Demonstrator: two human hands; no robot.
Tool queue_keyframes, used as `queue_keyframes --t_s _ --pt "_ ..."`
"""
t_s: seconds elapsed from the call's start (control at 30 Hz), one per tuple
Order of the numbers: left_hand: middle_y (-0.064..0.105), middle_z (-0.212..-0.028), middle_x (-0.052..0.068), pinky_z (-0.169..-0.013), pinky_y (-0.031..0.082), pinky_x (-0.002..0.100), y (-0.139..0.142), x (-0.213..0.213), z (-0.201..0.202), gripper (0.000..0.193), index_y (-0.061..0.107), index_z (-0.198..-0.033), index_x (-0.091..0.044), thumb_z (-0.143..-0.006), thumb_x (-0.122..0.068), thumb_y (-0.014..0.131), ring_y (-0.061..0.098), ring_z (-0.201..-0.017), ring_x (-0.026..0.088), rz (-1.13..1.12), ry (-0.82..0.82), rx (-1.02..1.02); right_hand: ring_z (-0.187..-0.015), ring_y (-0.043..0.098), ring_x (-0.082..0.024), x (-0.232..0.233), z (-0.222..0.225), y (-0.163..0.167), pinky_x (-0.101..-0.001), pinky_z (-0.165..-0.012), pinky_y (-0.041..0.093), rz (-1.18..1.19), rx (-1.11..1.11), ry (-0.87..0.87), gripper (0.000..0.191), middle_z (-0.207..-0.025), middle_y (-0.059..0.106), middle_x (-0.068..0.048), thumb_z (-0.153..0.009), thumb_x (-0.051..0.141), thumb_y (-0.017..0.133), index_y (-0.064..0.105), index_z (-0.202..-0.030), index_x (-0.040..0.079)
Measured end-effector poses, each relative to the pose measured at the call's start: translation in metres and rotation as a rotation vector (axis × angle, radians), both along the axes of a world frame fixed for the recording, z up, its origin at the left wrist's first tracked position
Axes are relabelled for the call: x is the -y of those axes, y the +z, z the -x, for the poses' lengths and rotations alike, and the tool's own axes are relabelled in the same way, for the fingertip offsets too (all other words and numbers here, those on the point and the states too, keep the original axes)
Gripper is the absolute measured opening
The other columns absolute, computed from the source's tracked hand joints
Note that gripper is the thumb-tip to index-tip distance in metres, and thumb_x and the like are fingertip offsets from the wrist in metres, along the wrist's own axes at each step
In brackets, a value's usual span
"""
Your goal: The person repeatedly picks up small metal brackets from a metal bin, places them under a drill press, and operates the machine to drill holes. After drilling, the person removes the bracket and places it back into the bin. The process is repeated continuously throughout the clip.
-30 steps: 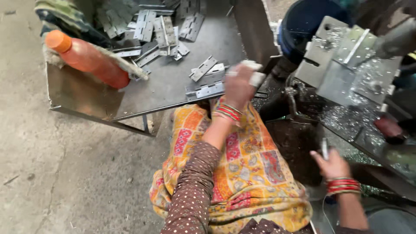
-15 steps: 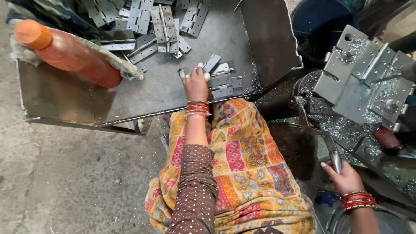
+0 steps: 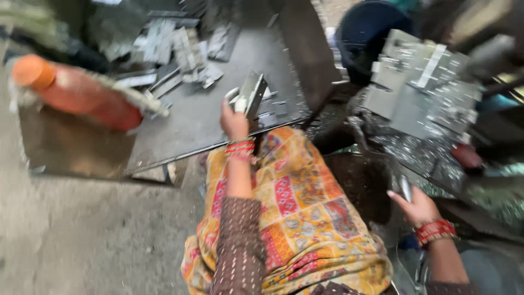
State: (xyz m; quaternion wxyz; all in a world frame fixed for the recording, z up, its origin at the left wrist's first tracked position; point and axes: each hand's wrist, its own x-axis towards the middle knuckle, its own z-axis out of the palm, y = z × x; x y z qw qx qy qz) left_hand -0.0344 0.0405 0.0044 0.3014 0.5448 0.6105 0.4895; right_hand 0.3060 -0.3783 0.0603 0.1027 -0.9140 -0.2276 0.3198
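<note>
My left hand (image 3: 234,121) is closed on a flat grey metal bracket (image 3: 252,94) and holds it just above the near edge of a dark metal tray (image 3: 202,117). More loose metal brackets (image 3: 174,46) lie piled at the back of that tray. My right hand (image 3: 417,205) rests low on the right, fingers around a thin metal lever (image 3: 405,187) beside a press machine (image 3: 420,93). Red bangles circle both wrists. The picture is blurred by motion.
An orange bottle (image 3: 82,95) lies on its side on the tray's left end. A dark blue drum (image 3: 365,38) stands behind the machine. Metal shavings (image 3: 426,153) cover the machine bed. A patterned yellow cloth (image 3: 300,218) covers my lap. Grey concrete floor (image 3: 82,235) spreads to the left.
My left hand went down to the tray, took a bracket from the near edge and has lifted it. My right hand stayed on the lever.
</note>
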Motion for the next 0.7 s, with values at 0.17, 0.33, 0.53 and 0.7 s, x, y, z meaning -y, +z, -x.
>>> queue_keyframes --t_s 0.17,0.33,0.53,0.7 --pt "0.070 -0.118 0.009 -0.093 0.052 0.034 0.087 0.060 -0.038 0.033 0.063 -0.132 0.001 -0.100 0.000 0.062 0.064 -0.104 0.018 -0.115 -0.407 0.632 -0.056 0.071 -0.029 0.006 0.000 -0.007 -0.0429 -0.058 0.056 0.015 0.041 0.041 0.057 -0.071 0.072 -0.017 -0.086 0.058 0.068 0.063 -0.112 0.008" --pt "0.072 -0.103 0.012 -0.077 0.053 0.036 0.169 0.129 -0.125 0.024 0.069 -0.121 0.000 -0.100 -0.010 0.065 0.066 -0.088 0.022 -0.116 -0.391 0.372 -0.084 0.072 -0.043 0.013 -0.004 -0.012 -0.0514 -0.077 0.056 -0.053 0.230 0.255 0.065 -0.089 0.073 -0.023 -0.086 0.067 0.065 0.062 -0.107 0.005" --pt "0.058 -0.140 0.019 -0.117 0.031 0.058 0.181 0.193 -0.206 0.043 0.072 -0.121 -0.005 -0.086 -0.029 0.069 0.054 -0.132 0.036 -0.615 -0.625 -0.714 -0.092 0.069 -0.048 0.019 -0.003 -0.014 -0.0559 -0.082 0.054 -0.122 0.224 0.204 0.065 -0.095 0.072 -0.027 -0.084 0.065 0.063 0.059 -0.111 0.006" --pt "0.055 -0.151 0.015 -0.124 0.020 0.055 0.155 0.246 -0.223 0.041 0.074 -0.111 -0.005 -0.083 -0.033 0.064 0.048 -0.144 0.029 -0.729 -0.745 -0.856 -0.092 0.069 -0.048 0.018 -0.002 -0.014 -0.0555 -0.082 0.053 -0.108 0.190 0.196 0.064 -0.093 0.072 -0.027 -0.085 0.065 0.064 0.059 -0.106 0.005"
